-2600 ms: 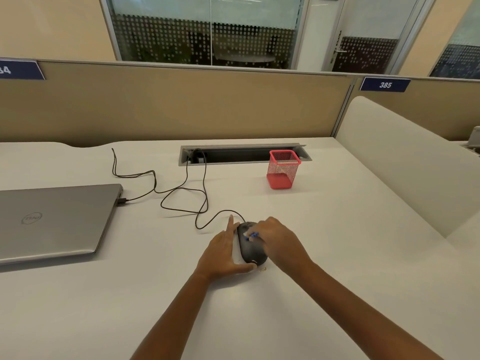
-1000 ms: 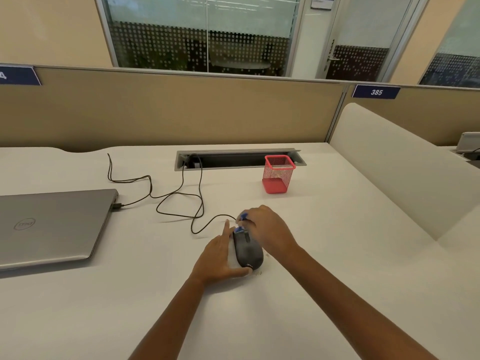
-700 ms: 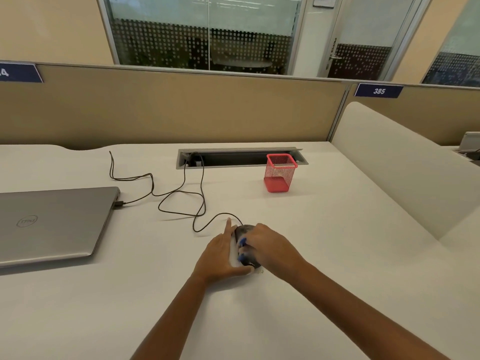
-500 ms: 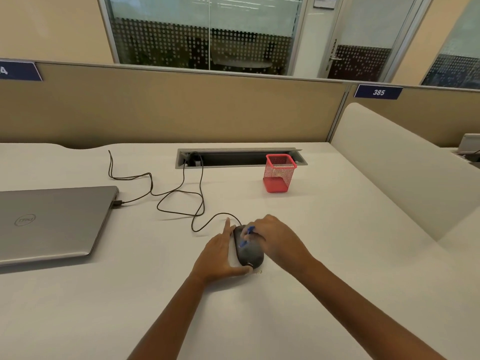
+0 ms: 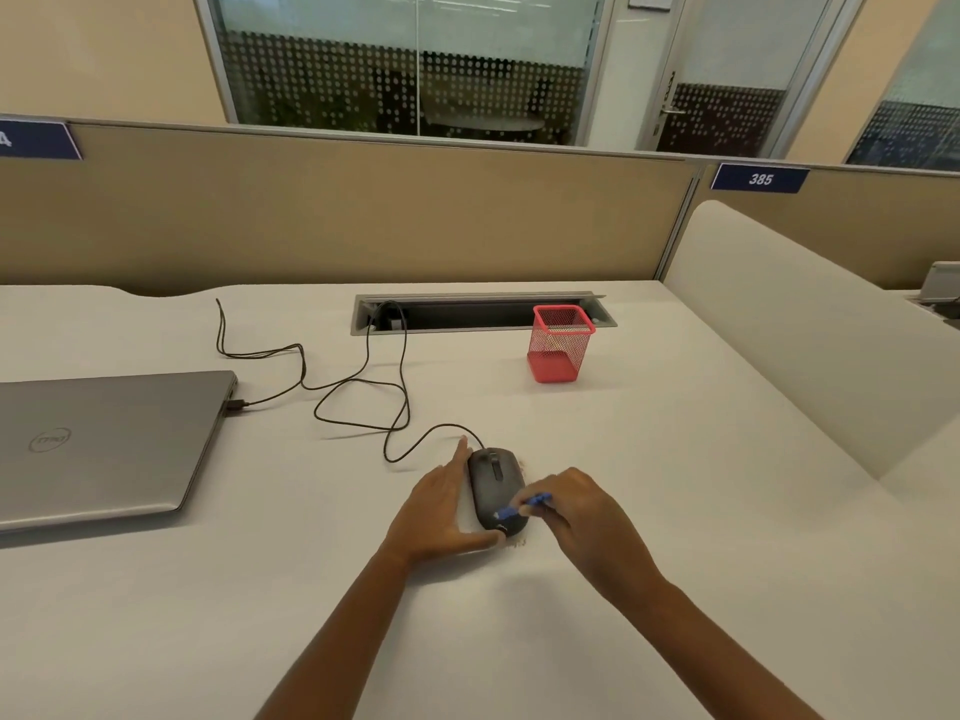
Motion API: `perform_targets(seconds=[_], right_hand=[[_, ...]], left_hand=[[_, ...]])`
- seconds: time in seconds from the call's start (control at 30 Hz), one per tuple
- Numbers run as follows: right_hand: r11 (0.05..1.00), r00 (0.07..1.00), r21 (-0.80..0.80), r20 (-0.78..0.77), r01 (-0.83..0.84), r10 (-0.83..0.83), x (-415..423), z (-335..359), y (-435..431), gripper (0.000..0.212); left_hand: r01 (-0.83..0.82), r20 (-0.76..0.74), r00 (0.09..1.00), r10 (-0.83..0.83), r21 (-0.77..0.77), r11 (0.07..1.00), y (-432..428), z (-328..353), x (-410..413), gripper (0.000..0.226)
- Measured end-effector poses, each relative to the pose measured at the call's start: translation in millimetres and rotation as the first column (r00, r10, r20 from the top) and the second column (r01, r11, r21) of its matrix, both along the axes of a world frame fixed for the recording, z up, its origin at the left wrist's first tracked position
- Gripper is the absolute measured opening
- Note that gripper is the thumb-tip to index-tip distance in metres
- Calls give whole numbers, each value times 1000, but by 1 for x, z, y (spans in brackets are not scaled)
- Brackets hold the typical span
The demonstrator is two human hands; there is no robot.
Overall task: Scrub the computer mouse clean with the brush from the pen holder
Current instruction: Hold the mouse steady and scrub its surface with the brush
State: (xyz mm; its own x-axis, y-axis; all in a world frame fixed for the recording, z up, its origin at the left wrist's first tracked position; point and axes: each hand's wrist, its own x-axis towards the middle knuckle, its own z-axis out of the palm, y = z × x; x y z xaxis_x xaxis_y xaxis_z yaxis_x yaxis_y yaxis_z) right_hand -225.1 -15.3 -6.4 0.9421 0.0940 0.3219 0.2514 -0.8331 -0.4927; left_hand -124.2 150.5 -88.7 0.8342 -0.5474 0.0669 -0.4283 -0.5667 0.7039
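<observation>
The right hand [image 5: 582,511] is pinching the brush [image 5: 524,505]; the mouse [image 5: 496,488] is lying just left of this grip, long axis pointing away, the left hand [image 5: 441,506] bracing it.

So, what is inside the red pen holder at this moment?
Nothing shows through the mesh of the red pen holder; it looks empty. Its solid base hides the very bottom. The right hand holds the blue brush.
</observation>
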Motion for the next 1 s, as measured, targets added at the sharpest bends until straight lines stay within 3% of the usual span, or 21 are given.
perform_targets(seconds=[0.2, 0.37, 0.47, 0.53, 0.63, 0.7, 0.87, 1.0], right_hand=[[997, 990, 52, 125, 64, -70, 1, -4, 2, 21], [982, 980, -190, 197, -2, 40, -28, -30, 3, 32], [966, 978, -258, 195, -24, 77, -47, -45, 1, 36], [951, 967, -308, 235, -24, 100, -54, -51, 1, 14], [959, 956, -282, 287, 27, 58, -53, -49, 1, 14], [968, 959, -242, 284, 57, 14, -47, -48, 1, 38], [969, 970, -244, 241, 31, 30, -45, -55, 12, 44], [980, 958, -188, 285, 66, -9, -55, -62, 7, 13]], left_hand=[[33, -12, 999, -34, -84, 996, 2, -1, 4, 87], [-2, -8, 1000, 2, -23, 1000, 1, -5, 6, 65], [2, -3, 1000, -2, -25, 1000, 0, -4, 5, 64], [2, -10, 1000, -2, -24, 1000, 0, -4, 5, 65], [-1, -10, 1000, 1, -30, 1000, 0, -4, 5, 64], [-8, -12, 1000, 8, -33, 999, 1, -5, 5, 64], [-8, -23, 1000, 7, -40, 999, 1, -5, 6, 64], [-12, -36, 999, 10, -48, 999, 2, -5, 6, 63]])
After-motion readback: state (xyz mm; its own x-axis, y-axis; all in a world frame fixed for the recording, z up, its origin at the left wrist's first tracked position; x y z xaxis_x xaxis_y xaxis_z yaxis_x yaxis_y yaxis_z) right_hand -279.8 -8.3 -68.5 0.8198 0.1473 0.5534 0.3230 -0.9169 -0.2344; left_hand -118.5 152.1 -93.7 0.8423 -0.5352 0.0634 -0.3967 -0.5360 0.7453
